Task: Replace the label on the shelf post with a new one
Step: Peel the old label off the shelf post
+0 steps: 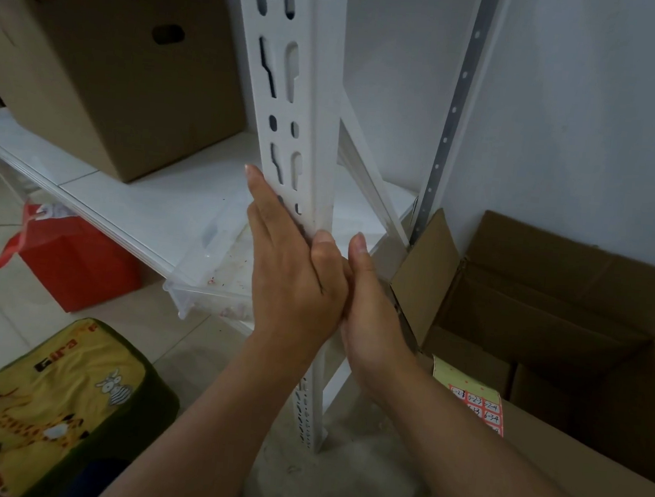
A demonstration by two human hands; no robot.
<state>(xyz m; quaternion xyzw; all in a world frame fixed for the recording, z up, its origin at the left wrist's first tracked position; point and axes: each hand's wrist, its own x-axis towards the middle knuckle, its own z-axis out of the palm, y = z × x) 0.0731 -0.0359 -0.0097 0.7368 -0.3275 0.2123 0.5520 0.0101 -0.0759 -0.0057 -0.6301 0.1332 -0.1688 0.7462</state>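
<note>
Both hands meet on the white shelf post (pixel 308 135) just above the shelf's front corner. The left hand (pixel 296 269) lies flat with straight fingers, bracing it; the right hand (pixel 368 311) presses its thumb there, probably working the hidden label. A sheet of labels (pixel 478 404) waits on the cardboard box's near edge.
</note>
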